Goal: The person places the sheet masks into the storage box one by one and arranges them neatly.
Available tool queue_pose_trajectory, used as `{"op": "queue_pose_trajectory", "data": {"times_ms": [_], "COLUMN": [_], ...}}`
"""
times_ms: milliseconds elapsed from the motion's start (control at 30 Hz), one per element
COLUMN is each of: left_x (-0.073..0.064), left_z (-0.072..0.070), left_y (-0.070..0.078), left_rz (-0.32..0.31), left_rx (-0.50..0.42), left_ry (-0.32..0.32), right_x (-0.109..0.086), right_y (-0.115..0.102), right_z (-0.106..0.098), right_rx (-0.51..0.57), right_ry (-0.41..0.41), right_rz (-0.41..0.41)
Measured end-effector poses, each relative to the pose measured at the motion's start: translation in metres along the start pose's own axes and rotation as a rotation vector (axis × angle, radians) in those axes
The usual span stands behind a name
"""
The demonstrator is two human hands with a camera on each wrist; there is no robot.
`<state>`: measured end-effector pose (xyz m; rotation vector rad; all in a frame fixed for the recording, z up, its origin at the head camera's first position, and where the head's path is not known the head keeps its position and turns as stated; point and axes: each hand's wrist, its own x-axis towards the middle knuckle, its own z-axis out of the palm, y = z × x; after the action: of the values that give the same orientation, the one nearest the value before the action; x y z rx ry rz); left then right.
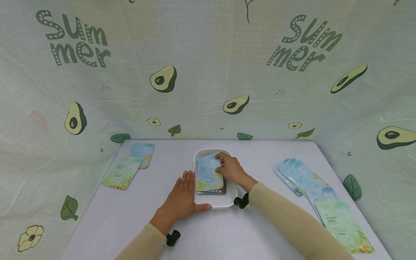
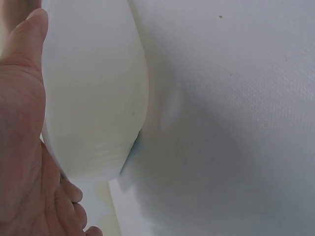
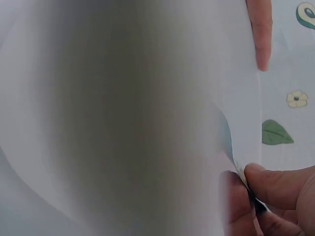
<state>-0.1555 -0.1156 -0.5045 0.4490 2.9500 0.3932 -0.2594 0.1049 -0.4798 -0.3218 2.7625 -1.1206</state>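
Observation:
A white tray (image 1: pixel 216 207) sits on the table, with a stack of flat packets lying in it. On top is a light blue floral packet (image 1: pixel 208 175), tilted slightly over a silvery packet (image 1: pixel 212 192). My right hand (image 1: pixel 232 168) pinches the blue packet's right edge between thumb and fingers; in the right wrist view the thumb (image 3: pixel 275 187) presses on a thin edge. My left hand (image 1: pixel 180 200) rests along the tray's left side, fingers straight and thumb at the near rim. The left wrist view shows that palm against the tray's outer wall (image 2: pixel 96 88).
To the left lie a green packet (image 1: pixel 123 173) and a blue packet (image 1: pixel 146 150), overlapping. On the right, several blue packets (image 1: pixel 300 173) fan out, with a green packet (image 1: pixel 344 220) nearer me, partly behind my right sleeve (image 1: pixel 289 220). A printed cloth (image 1: pixel 201 47) hangs behind the table.

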Motion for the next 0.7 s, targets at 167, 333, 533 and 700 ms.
{"op": "queue_pose_trajectory", "data": {"times_ms": [167, 333, 533, 700], "left_x": [-0.001, 0.0, 0.001, 0.001], "left_z": [0.001, 0.002, 0.004, 0.005], "left_y": [-0.001, 0.0, -0.001, -0.002], "left_rz": [0.002, -0.004, -0.017, -0.014], "left_rx": [-0.003, -0.014, -0.025, -0.039], "left_ry": [-0.002, -0.011, -0.012, -0.014], "right_x": [-0.004, -0.009, -0.023, -0.042], "right_y": [-0.001, 0.005, 0.028, 0.062], "right_z": [-0.007, -0.018, -0.032, -0.05], "right_rx": [-0.088, -0.109, -0.144, -0.246], "right_ry": [0.059, 0.156, 0.213, 0.238], "right_rz": [-0.032, -0.105, -0.126, -0.066]}}
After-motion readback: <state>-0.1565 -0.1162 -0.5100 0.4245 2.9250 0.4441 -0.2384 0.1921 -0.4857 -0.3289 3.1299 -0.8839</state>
